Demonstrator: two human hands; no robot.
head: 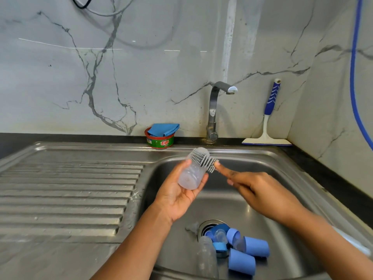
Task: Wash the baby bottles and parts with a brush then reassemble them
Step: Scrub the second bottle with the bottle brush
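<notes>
Head view: sink (260, 161), marble wall (141, 67); left fingers (202, 179) round bottle (190, 176), right fingers (226, 171) on brush (202, 163).

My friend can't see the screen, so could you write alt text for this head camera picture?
A person's left hand holds a clear baby bottle over a steel sink while the right hand holds a grey bristle brush at its upper end. Blue caps and another clear bottle lie by the drain; no water runs from the tap.
</notes>
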